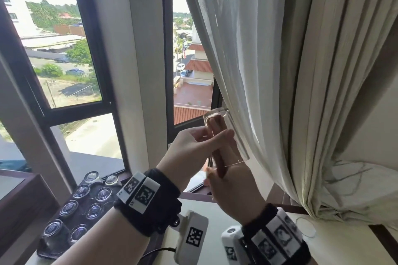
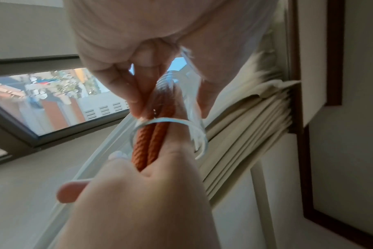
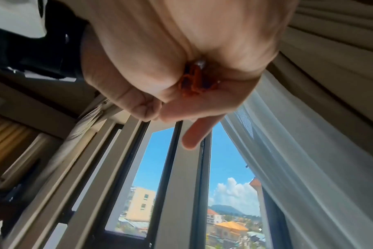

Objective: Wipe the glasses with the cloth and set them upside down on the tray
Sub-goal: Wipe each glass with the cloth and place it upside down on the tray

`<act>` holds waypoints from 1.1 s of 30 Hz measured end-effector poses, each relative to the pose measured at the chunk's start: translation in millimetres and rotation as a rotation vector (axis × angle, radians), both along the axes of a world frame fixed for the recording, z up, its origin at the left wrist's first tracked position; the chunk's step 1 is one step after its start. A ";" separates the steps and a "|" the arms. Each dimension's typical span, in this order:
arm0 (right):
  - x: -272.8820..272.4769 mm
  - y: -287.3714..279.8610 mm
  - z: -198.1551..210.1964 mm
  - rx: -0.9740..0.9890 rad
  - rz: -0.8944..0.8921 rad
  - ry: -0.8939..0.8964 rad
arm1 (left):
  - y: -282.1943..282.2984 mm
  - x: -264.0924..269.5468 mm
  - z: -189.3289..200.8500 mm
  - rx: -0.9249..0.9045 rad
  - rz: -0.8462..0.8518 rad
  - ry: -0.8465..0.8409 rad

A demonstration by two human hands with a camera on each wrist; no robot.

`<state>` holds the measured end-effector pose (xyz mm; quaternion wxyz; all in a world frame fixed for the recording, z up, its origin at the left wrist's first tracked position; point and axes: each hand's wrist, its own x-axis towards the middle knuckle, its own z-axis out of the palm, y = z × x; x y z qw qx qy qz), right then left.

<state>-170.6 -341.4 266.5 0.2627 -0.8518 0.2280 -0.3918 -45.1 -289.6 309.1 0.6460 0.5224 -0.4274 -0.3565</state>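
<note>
A clear glass (image 1: 228, 135) is held up in front of the window, base up and mouth down, gripped round its side by my left hand (image 1: 189, 146). My right hand (image 1: 234, 191) comes from below and pushes an orange cloth (image 1: 219, 163) up into the glass with its fingers. In the left wrist view the left hand (image 2: 117, 50) clasps the glass (image 2: 189, 104), and the twisted cloth (image 2: 151, 143) passes through the rim, held by the right hand (image 2: 143, 193). In the right wrist view the cloth (image 3: 192, 80) is bunched in the right hand (image 3: 160, 59). A dark tray (image 1: 49, 251) at lower left carries several upside-down glasses (image 1: 92, 211).
A cream curtain (image 1: 290, 71) hangs just right of the raised glass, bunched on the white table (image 1: 211, 243). Another clear glass (image 1: 305, 227) stands on the table under the curtain. The dark window frame (image 1: 168, 71) is behind, and a wooden ledge (image 1: 21, 196) lies left of the tray.
</note>
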 end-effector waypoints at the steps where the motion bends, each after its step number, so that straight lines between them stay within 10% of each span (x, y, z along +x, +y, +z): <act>1: -3.5 6.8 8.0 0.324 0.181 -0.134 | 2.3 0.0 -1.6 -0.041 -0.063 0.066; 7: -12.8 26.9 32.4 1.426 1.085 -0.839 | 1.4 4.0 -14.5 -0.248 -0.360 0.336; 10: -11.2 19.9 30.3 1.443 0.930 -0.916 | -2.6 6.0 -15.8 -0.211 -0.299 0.243; 13: -15.0 11.0 28.4 1.073 0.361 -0.733 | -1.2 9.8 -20.1 -0.099 -0.231 0.075; 16: -20.1 2.4 23.5 0.305 -0.017 -0.453 | 4.7 7.8 -18.4 -0.015 -0.202 0.071; 20: -24.0 -1.9 13.7 -0.445 -0.133 -0.259 | 10.5 -2.0 2.7 -0.040 -0.193 0.164; 23: -22.0 1.8 9.2 -0.569 -0.198 -0.091 | 13.5 -8.7 21.3 -0.124 -0.161 0.015; 27: -11.9 13.5 12.2 -0.284 -0.068 -0.098 | 15.2 -9.7 23.8 -0.172 -0.183 -0.114; 33: -15.4 44.4 42.4 0.991 0.615 -0.642 | 14.5 -0.3 8.2 -0.239 -0.468 0.210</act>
